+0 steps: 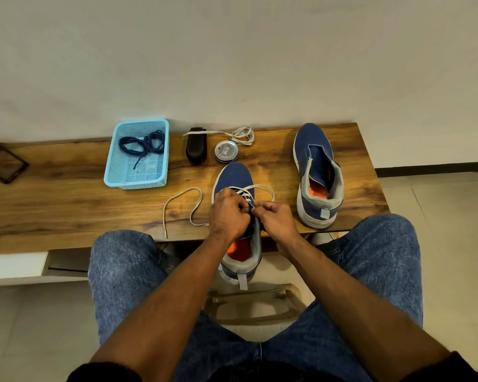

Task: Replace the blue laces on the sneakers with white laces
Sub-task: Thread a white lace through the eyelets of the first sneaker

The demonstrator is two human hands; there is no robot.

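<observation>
Head view: a person in jeans sits at a wooden table (66,194) against a pale wall. The near sneaker (233,177) lies toe away at the table's front edge, its heel hanging over the edge above the lap. Both hands work at its eyelets. The left hand (228,213) has its fingers curled and pinches the white lace (182,205) at the shoe's tongue; the right hand (278,216) also has its fingers curled tight and pinches the same lace just beside it. The lace crosses the upper eyelets, 1 loop arcs to the right of the shoe, and a long free end loops over the table to the left, its tip near the edge.

The 2nd sneaker (315,166) stands to the right, unlaced, toe away. A 2nd white lace (242,136) lies coiled at the back, one end draped over a black brush (196,146), beside a round tin (225,151). The blue laces (142,144) lie in a light-blue basket (133,183) at the left.
</observation>
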